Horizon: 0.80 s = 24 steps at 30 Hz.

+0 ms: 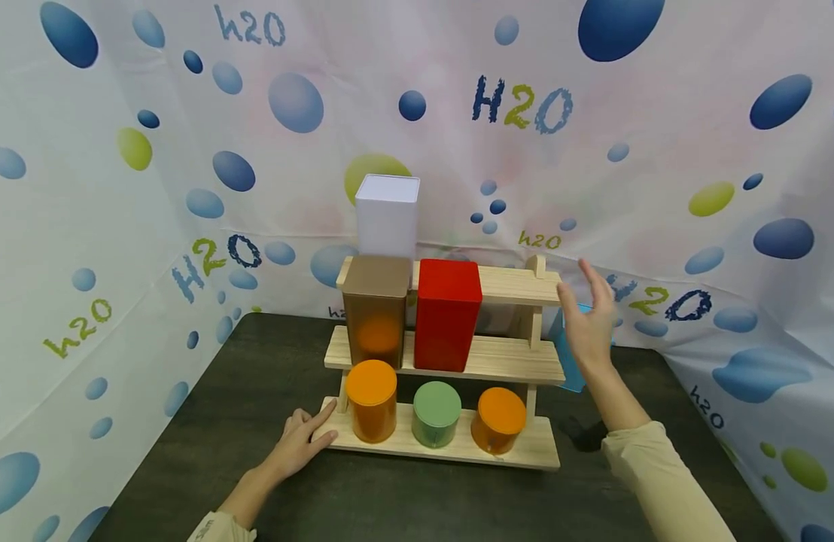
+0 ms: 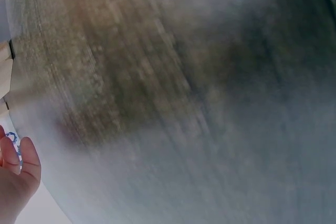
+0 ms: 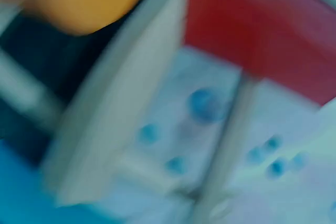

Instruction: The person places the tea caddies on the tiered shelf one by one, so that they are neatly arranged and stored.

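A three-tier wooden shelf (image 1: 518, 367) stands on the dark table. My left hand (image 1: 296, 444) rests at the left end of its bottom tier, forefinger and thumb extended against the board; the left wrist view shows part of the hand (image 2: 18, 177). Beside the top tier's right end, my right hand (image 1: 589, 324) is raised with fingers spread, holding nothing. The top tier bears a white box (image 1: 388, 218). On the middle tier are a brown box (image 1: 375, 309) and a red box (image 1: 448, 316). The bottom tier carries an orange canister (image 1: 372, 403), a green one (image 1: 436, 414) and a shorter orange one (image 1: 499, 421).
A blue object (image 1: 571, 357) stands behind the shelf's right end, partly hidden by my right hand. Patterned white sheeting (image 1: 444, 165) with blue and green spots surrounds the back and sides of the dark table (image 1: 390, 500). The right wrist view is blurred.
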Motion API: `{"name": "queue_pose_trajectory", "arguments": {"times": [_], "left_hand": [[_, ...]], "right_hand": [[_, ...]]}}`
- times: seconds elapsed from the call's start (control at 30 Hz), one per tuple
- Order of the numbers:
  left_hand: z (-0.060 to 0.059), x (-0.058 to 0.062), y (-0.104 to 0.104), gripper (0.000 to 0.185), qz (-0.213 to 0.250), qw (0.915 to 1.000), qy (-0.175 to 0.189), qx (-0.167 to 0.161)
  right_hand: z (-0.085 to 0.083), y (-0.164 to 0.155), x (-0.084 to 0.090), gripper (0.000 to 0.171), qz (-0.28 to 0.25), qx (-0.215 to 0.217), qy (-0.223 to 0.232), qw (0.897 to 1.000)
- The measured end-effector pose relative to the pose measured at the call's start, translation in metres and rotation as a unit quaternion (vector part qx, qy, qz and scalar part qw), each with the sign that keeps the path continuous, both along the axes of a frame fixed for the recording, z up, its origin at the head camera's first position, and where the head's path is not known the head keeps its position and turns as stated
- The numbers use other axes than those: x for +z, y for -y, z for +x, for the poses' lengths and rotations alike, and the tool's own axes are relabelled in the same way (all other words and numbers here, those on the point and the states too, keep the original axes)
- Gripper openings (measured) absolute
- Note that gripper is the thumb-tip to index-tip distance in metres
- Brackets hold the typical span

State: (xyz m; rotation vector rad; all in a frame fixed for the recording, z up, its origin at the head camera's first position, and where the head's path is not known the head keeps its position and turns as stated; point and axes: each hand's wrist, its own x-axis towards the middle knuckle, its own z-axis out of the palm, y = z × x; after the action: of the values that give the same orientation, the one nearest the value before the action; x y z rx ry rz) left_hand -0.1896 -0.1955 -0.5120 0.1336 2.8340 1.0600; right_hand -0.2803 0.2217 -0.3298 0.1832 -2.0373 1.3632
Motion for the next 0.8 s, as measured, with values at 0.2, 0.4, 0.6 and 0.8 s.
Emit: {"name": "queue_pose_trajectory", "arguments": {"times": [0.2,0.4,0.6,0.8], "left_hand": [[0.0,0.002,-0.001,0.061,0.001,0.9999,0.012,0.004],[0.001,0.002,0.0,0.06,0.007,0.9999,0.014,0.004],[0.001,0.002,-0.001,0.06,0.014,0.9998,0.013,-0.003],[0.003,0.003,0.0,0.06,0.013,0.9998,0.018,0.005]], "right_hand": [[-0.01,-0.059,-0.042,0.06,-0.036,-0.097,0.092,0.99],[-0.018,-0.093,-0.074,0.072,0.015,-0.092,0.229,0.969],[-0.023,-0.108,-0.097,0.063,0.131,-0.056,0.274,0.951],[-0.026,-0.1,-0.111,0.046,0.134,-0.139,0.245,0.95]]}}
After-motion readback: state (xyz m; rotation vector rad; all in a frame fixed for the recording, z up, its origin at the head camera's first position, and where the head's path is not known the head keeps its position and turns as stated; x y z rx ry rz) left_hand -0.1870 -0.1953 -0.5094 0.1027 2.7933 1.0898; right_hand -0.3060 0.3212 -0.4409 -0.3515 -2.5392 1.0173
